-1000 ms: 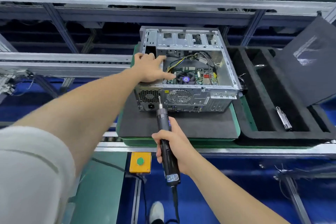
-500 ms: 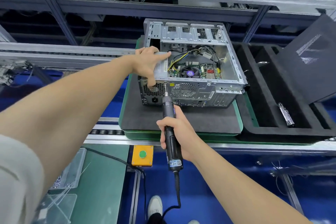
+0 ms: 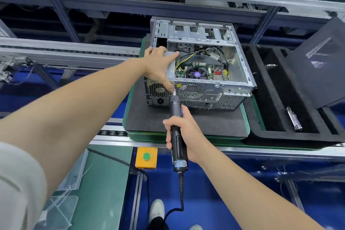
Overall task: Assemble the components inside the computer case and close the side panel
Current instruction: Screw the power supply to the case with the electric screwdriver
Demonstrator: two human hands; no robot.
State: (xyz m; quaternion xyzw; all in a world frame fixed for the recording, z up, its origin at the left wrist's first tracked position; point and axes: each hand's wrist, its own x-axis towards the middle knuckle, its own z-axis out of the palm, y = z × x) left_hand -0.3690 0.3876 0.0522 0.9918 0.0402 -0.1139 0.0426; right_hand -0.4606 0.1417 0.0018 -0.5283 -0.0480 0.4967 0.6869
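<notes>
While our left hand lies spread out flat on the PSU in the 9 o'clock corner of the case, fingers straight and gripping nothing, our right hand is wrapped tight round the driver. The driver's black and corded. Its bit points to 12 o'clock and meets the rear of the case right at the top edge, between the PSU grille and the round fan grille. Our left thumb comes down right beside the bit. We can't tell if there's a screw there, it's too small to see.

The case lies on its side with the open face up, so we can see the board, the CPU fan and some yellow and black cables. It sits on a dark foam mat on a green pallet on the worktop, at about 1 o'clock from the middle of the view.

The side panel is off. It's propped up tilted at 3 o'clock of the case, over a black foam tray with a metal bracket lying in one slot. At 6 o'clock of the pallet there's a yellow box with a green button, and our shoe shows below it.
</notes>
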